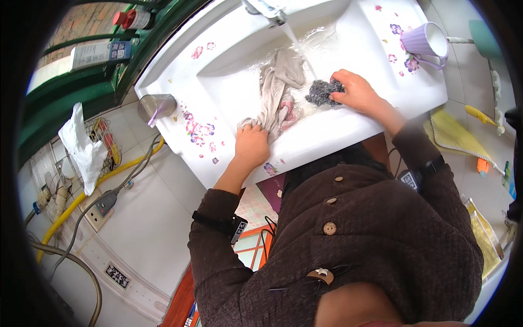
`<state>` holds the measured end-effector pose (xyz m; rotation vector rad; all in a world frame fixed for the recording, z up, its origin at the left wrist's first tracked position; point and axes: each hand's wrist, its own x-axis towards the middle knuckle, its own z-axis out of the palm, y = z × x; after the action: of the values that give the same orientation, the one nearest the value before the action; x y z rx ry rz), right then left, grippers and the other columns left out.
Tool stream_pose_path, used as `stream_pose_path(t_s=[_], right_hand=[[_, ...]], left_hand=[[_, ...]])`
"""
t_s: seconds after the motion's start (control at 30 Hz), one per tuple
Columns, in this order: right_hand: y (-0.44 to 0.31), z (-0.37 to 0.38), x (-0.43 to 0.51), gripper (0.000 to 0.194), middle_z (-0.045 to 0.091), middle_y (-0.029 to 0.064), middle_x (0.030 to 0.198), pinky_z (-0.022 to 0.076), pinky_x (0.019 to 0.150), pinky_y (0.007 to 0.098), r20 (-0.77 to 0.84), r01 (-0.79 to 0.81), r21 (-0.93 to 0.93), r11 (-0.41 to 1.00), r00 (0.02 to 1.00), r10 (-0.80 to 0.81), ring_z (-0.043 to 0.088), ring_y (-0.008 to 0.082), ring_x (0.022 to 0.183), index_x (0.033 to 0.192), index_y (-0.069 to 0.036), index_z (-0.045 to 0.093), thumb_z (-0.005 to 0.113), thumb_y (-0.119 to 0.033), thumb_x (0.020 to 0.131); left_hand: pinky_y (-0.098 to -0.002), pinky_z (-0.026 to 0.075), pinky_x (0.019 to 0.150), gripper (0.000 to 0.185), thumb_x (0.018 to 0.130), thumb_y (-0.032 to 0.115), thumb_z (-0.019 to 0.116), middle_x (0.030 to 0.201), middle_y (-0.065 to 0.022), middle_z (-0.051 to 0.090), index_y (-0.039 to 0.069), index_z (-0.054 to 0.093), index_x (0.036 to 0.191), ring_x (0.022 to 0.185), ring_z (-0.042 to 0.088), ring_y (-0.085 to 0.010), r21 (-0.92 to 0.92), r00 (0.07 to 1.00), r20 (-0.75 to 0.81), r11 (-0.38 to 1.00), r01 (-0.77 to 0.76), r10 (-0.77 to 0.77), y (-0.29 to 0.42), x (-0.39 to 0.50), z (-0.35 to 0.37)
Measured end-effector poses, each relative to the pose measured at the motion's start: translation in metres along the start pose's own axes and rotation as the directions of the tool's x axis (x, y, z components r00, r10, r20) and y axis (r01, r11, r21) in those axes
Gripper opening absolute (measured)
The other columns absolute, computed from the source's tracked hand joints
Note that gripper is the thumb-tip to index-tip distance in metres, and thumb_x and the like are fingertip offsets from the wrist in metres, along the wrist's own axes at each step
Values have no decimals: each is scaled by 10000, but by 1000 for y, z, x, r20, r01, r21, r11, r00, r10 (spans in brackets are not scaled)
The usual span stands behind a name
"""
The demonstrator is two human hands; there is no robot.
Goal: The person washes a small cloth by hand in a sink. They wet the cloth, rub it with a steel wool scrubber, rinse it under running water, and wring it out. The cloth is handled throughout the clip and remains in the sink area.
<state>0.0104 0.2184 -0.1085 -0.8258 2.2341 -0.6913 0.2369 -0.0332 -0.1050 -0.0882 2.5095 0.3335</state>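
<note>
Water runs from a chrome faucet [267, 12] into a white ceramic washbasin [233, 86] with flower decals. My right hand [359, 92] grips a dark grey mesh scouring pad [320, 93], which looks like steel wool, low in the basin beside the falling water. Near the basin's front-left edge, my left hand [252, 146] holds a wet beige cloth [274, 88], its fingers closed on one end. The cloth stretches from that hand back towards the middle of the basin. A pinkish-red patch [287, 108] shows along its right side; whether it is part of the cloth cannot be told.
A lilac cup [425, 41] stands on the basin's right ledge, and a greyish tumbler [157, 107] with a purple toothbrush sits at its left corner. Left lie a wire basket [107, 143], a power socket [96, 212] and a yellow hose [118, 169]. A yellow towel [453, 135] hangs right.
</note>
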Motion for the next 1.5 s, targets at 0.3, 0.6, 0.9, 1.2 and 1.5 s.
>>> stream_pose_path(t_s=[0.3,0.6,0.9,1.2,1.5], right_hand=[[62,-55,-67,324,556,121,1300,466,925,360,-448,126,93,988,891,-71,578,303,1116,997,-45,571,748,-141,744],[90,-72,-84,378,452,152,1385,444,999,370,-548,237,454,859,835,59,483,261,1263,1085,-34,565,705,-22,734],[100,-59,-93,391,402,184,1402,361,1083,392,-521,295,598,745,850,81,409,284,1318,1100,-9,523,673,4,739],[102,-56,-85,391,393,171,1415,377,1074,383,-516,282,516,809,856,30,435,268,1290,1103,-20,521,661,16,741],[99,-55,-84,384,428,159,1392,443,1015,359,-533,272,506,818,844,49,447,254,1274,1106,-22,507,659,35,758]], left_hand=[[-389,452,777,182,749,72,560,872,-181,566,-17,604,902,862,564,-346,-685,990,-49,717,-131,135,78,94,5],[-334,486,846,248,822,62,624,1008,-128,671,-14,642,1058,928,622,-208,-882,980,-27,456,-115,196,219,195,-28],[-318,497,848,298,851,-7,522,1031,-133,699,-38,640,1122,931,653,-207,-917,944,-292,-235,-322,-154,214,278,-57],[-357,347,1084,635,848,86,617,1434,-211,401,-36,380,1425,1300,437,-303,-854,762,-380,-117,-506,-524,206,322,-114],[-362,340,1101,611,900,49,606,1418,-135,398,-22,338,1445,1291,417,-260,-563,568,-256,-357,-745,-782,129,275,-68]])
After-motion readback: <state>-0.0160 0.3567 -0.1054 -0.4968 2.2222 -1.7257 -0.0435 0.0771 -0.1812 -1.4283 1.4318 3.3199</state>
